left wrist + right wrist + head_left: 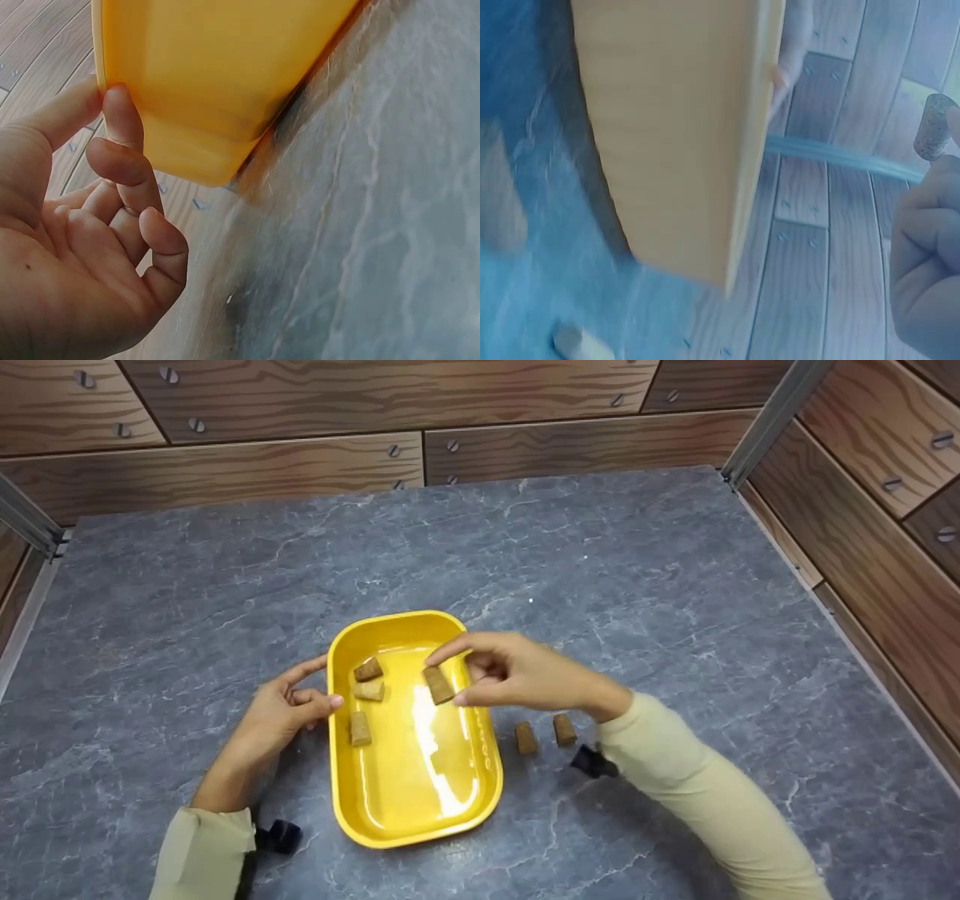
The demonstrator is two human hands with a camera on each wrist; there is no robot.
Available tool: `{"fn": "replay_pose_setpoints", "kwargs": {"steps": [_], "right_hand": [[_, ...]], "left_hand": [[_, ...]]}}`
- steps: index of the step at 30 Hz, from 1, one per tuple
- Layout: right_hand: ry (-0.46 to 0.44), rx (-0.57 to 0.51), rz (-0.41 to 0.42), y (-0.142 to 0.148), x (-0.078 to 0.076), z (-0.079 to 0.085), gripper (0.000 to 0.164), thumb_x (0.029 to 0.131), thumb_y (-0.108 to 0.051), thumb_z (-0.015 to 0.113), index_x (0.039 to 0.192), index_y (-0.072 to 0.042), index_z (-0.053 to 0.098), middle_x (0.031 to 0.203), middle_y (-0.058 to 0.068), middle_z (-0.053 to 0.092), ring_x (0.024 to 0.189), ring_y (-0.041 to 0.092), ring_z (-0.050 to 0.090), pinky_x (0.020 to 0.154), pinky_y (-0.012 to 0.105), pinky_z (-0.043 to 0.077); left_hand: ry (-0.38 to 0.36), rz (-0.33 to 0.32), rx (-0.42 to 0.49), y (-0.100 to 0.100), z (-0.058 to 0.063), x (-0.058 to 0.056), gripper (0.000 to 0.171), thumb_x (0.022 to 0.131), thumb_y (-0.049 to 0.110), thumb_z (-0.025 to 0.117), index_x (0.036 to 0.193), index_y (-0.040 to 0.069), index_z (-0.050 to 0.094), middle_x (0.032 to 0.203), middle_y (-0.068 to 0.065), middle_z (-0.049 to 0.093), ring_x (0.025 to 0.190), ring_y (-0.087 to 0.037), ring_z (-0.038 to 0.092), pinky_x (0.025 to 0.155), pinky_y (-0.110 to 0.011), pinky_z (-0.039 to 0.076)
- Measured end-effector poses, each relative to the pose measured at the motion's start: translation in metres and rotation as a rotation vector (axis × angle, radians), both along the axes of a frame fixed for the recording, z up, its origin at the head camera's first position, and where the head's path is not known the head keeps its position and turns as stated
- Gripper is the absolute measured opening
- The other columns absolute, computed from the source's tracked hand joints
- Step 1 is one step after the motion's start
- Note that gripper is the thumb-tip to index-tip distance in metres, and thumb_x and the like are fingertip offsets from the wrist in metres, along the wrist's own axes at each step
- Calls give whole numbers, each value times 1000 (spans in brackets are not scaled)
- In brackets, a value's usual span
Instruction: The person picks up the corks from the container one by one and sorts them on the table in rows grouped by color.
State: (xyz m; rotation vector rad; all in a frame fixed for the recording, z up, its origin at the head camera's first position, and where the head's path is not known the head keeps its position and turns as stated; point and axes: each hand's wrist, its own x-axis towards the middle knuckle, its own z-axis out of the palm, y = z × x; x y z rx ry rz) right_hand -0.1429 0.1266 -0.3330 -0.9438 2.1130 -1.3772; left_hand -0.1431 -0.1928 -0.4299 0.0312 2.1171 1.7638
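Note:
A yellow tray (491, 765) lies on the table. My left hand (281, 709) pinches its left rim between thumb and index finger; in the left wrist view the other fingers of that hand (90, 247) curl loosely beside the tray's outer wall (210, 82). Above the tray's right half, my right hand (521, 671) holds a brown cork stopper (438, 685) between thumb and index finger. The right wrist view shows that cork (933, 127) over the rim's level. Inside, along the left wall, lie a dark cork (368, 670), a pale cork (369, 691) and a tan cork (361, 728).
Two more corks, one nearer the tray (526, 737) and one farther right (565, 730), sit on the grey marbled table (630, 585) below my right wrist. Wood-patterned panels (300, 465) wall in the back and sides. Small black wrist cameras (279, 836) hang under both forearms.

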Motion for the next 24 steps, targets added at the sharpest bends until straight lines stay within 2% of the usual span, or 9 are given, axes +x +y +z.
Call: {"fn": "replay_pose_setpoints", "kwargs": {"steps": [8,15,20,24], "right_hand": [[89,-71,-78,49,-2,8,40,89,-2,66,127,-2,57,64,-5,43,52,5,31,50,18,32],[144,-86,-217,93,6,10,42,87,4,65,128,-1,57,64,-9,44,51,3,33,43,23,29],[115,-94,-282,119,13,2,43,86,8,63,129,1,56,63,-9,43,50,4,33,42,27,29],[58,-47,-300,133,16,-13,43,87,5,64,129,0,55,62,-9,41,50,4,32,43,27,30]], "left_hand": [[-2,-1,-10,0,1,1,68,89,13,70,147,7,36,64,10,60,58,-6,45,58,-22,40],[-1,0,-34,-1,0,2,68,88,16,70,147,8,37,62,11,56,57,-6,44,56,-22,39],[-8,7,-26,-1,0,2,67,88,16,70,146,10,38,62,11,54,56,-6,43,56,-22,38],[-12,14,-17,0,0,0,66,88,15,70,146,9,38,63,10,57,57,-6,44,56,-21,39]]}}
